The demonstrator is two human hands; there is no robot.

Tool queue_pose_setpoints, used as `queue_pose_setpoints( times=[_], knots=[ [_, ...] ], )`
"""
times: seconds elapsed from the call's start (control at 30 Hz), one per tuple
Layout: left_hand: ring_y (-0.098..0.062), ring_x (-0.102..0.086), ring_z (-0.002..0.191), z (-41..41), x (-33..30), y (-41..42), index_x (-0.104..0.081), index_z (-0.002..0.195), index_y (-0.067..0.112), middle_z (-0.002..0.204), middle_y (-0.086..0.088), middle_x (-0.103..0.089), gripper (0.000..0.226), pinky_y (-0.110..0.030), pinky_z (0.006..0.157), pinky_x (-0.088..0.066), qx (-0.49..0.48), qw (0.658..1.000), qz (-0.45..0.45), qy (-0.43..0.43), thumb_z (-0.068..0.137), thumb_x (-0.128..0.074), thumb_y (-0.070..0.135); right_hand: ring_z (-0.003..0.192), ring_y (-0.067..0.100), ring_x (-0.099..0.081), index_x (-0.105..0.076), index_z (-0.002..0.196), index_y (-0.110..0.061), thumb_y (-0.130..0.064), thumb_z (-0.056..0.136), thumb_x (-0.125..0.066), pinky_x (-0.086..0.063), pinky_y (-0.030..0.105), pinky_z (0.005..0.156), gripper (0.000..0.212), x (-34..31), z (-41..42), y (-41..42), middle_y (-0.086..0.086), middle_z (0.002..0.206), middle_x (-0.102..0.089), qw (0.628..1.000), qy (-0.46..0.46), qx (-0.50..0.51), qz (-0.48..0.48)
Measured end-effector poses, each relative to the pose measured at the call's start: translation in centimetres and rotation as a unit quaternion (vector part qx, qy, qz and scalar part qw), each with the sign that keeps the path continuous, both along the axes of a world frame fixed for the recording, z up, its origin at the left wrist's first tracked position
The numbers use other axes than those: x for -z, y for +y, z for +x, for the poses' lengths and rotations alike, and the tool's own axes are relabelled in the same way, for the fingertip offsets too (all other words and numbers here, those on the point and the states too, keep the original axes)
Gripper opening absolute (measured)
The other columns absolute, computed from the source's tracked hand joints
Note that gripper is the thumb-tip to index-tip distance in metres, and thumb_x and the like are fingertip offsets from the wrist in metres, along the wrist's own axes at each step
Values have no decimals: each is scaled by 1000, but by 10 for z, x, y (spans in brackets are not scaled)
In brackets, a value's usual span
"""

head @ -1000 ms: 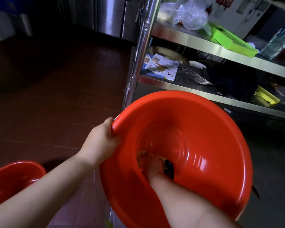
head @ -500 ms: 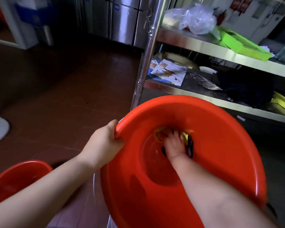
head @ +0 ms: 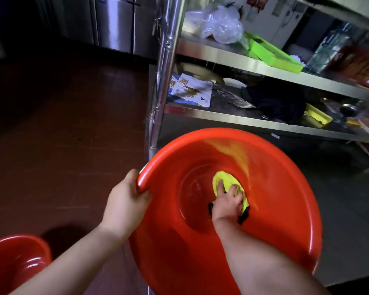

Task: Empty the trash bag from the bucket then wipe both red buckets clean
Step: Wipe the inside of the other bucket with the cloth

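A large red bucket is tilted toward me, its mouth open to the camera. My left hand grips its rim on the left side. My right hand reaches deep inside and presses a yellow cloth with a dark edge against the inner wall near the bottom, fingers curled over it. A second red bucket stands on the floor at the lower left, partly cut off by the frame.
A steel shelf rack stands just behind the bucket, holding a clear plastic bag, a green tray, papers and dark items. Steel cabinets line the back. Brown floor tiles spread to the left.
My right hand has swept the cloth around inside the bucket, from the near side to the far wall and then toward the right of the bottom. My left hand keeps its grip on the rim.
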State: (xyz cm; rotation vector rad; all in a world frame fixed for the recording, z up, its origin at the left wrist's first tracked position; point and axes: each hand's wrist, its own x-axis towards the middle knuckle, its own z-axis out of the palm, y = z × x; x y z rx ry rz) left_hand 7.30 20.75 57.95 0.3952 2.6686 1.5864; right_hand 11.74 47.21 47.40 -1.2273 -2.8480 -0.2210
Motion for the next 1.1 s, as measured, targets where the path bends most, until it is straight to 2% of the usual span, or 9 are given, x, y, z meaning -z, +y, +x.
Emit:
queue_pose_setpoints(
  times=[0.2, 0.3, 0.37, 0.53, 0.67, 0.8, 0.87, 0.97, 1.1],
  knots=[
    [-16, -52, 54, 3, 9, -7, -40, 74, 20, 58, 3, -51, 29, -34, 50, -37, 34, 999, 24, 17, 74, -66, 7, 125, 33, -36, -9, 146, -13, -21, 95, -32, -31, 40, 106, 56, 15, 15, -51, 19, 141, -24, 980, 31, 145, -133],
    [-15, -49, 53, 2, 9, -9, -36, 73, 24, 57, 6, -48, 33, -29, 49, -33, 51, 998, 20, 17, 75, -65, 9, 106, 29, -52, -43, 124, -3, -22, 96, -40, -41, 30, 94, 34, 12, 19, -66, 22, 126, -48, 977, -16, 137, -163],
    [-22, -55, 60, -1, 7, -12, -43, 82, 21, 62, 6, -52, 25, -32, 54, -39, 61, 998, 12, 11, 76, -65, 10, 100, 16, -47, -46, 119, -12, -15, 94, -46, -34, 16, 81, 25, 4, 15, -75, 9, 123, -48, 977, -6, 75, -199],
    [-22, -61, 69, -10, -1, -17, -48, 96, 12, 74, 0, -61, 24, -39, 66, -51, 78, 997, 1, -11, 78, -64, 13, 125, 27, -48, -28, 145, -21, -15, 90, -54, -35, 28, 98, 61, -58, 4, -107, 10, 138, -49, 940, 77, 23, -332],
    [-19, -61, 63, -14, -7, -17, -49, 90, 18, 69, -1, -61, 19, -36, 60, -49, 84, 996, -7, -32, 77, -63, 13, 111, 24, -55, -43, 134, -28, -17, 83, -65, -39, 27, 86, 57, -125, 30, -126, 3, 126, -54, 934, 274, -117, -196],
    [-21, -62, 65, -16, -17, -12, -50, 91, 17, 74, -6, -63, 20, -36, 62, -51, 94, 994, -7, -49, 75, -60, 8, 103, 14, -52, -43, 129, -33, -9, 74, -73, -43, 22, 78, 67, -190, 52, -137, -6, 123, -46, 863, 431, -260, -48],
    [-23, -63, 66, -14, -21, -9, -50, 92, 16, 75, -7, -63, 20, -38, 63, -53, 104, 993, -8, -51, 76, -60, 7, 111, 19, -50, -43, 131, -28, -7, 72, -73, -42, 27, 88, 69, -212, 44, -134, 1, 127, -45, 840, 462, -284, 14],
    [-24, -64, 66, -8, -26, -5, -49, 87, 15, 74, -7, -63, 17, -40, 63, -53, 111, 993, -11, -40, 76, -60, 8, 129, 34, -34, -30, 144, -21, -24, 81, -67, -30, 43, 109, 73, -228, 20, -135, 15, 141, -35, 895, 338, -282, 64],
    [-28, -63, 68, -5, -32, 1, -48, 86, 10, 75, -10, -63, 16, -41, 64, -52, 112, 993, -9, -37, 75, -57, 4, 142, 30, 19, 7, 149, -29, -38, 89, -44, 15, 51, 113, 78, -212, -4, -137, 11, 158, 4, 941, 96, -316, 77]
  ],
)
